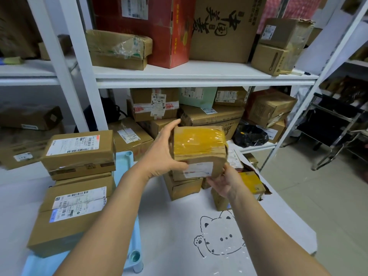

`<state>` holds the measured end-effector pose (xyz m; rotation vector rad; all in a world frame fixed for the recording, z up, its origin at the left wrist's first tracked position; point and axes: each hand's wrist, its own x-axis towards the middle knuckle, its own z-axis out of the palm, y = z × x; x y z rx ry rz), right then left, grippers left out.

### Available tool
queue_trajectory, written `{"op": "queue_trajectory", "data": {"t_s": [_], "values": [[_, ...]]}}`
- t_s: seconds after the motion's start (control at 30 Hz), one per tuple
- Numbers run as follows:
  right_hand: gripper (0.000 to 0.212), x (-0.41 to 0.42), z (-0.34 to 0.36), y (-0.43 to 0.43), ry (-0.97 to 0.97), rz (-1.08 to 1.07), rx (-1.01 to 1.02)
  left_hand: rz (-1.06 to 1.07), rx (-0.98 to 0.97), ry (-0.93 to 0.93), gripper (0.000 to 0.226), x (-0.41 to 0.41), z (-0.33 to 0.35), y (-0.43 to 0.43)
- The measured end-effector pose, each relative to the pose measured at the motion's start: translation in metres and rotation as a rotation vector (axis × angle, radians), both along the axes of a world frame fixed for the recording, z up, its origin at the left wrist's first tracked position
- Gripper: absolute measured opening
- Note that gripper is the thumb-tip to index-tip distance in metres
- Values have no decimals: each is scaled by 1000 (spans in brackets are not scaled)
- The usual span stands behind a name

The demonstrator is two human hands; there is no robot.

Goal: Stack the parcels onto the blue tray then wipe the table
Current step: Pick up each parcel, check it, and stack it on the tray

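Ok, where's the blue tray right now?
In the head view, the light blue plastic tray lies on the left of the white table, under the stack of brown cardboard parcels.

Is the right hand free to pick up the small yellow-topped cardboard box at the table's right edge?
Probably not yet: both the right hand and left hand hold the yellow-taped cardboard parcel. The yellow-topped box lies uncovered beside that hand.

Bright, even, cool indoor light; source unseen. Shadows soft and faint on white cat-print table cover [179, 226]. Mild sheen on yellow-taped top of brown cardboard parcel [199, 144]. Wide-angle distortion: white metal shelf uprights [81, 56] lean at 10 and 2 o'clock. Blur at 9 o'clock edge; centre sharp.
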<state>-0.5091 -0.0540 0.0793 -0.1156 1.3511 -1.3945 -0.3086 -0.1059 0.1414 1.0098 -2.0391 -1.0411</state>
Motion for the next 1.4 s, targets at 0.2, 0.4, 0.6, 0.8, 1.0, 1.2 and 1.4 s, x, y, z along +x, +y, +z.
{"op": "queue_trajectory", "data": {"t_s": [0.2,0.4,0.6,0.8,1.0,1.2,1.4], "values": [[18,-7,17,-2,65,-130,-103,170,261,8,110,11,-29,-9],[36,-3,31,-7,97,-71,-127,357,688,359,65,14,-41,-9],[41,2,30,-6,113,18,-110,471,934,533,48,16,-39,-4],[71,3,43,-5,248,286,34,590,1117,581,59,17,-40,-1],[78,10,52,-5,295,464,125,626,1087,420,70,14,-37,0],[53,7,54,0,263,381,177,560,1045,320,96,16,-38,2],[63,12,45,-2,283,276,150,824,481,213,46,7,-34,-3]]}}
